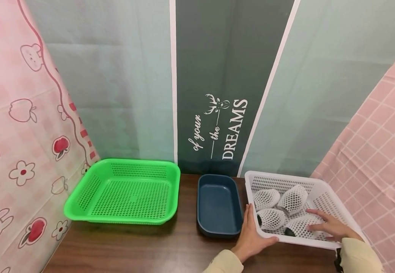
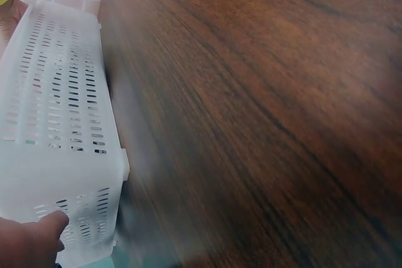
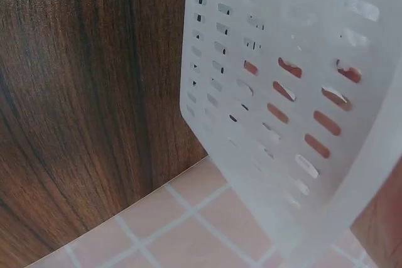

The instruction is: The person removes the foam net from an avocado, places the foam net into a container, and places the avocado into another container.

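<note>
A white perforated plastic basket (image 1: 320, 245) holds several oblong things in white foam netting. Dark ends show on some, such as the front left netted thing (image 1: 271, 219); what the netting covers I cannot tell. My left hand (image 1: 252, 236) rests on the basket's near left corner, fingers straight along the outer left side and thumb along the front rim. In the left wrist view, part of the left hand (image 2: 34, 240) touches the slotted wall. Inside the basket, my right hand (image 1: 330, 225) reaches over the front right netted thing (image 1: 301, 226), fingers spread around its end; its fingertips are partly hidden.
Left of the white basket stands a dark blue rectangular tray (image 1: 219, 208). A green perforated basket (image 1: 129, 222) stands further left on the brown wood-grain table (image 1: 142, 250). Patterned cloths hang at the back and both sides, with the pink checked cloth (image 1: 378, 151) close beside the white basket.
</note>
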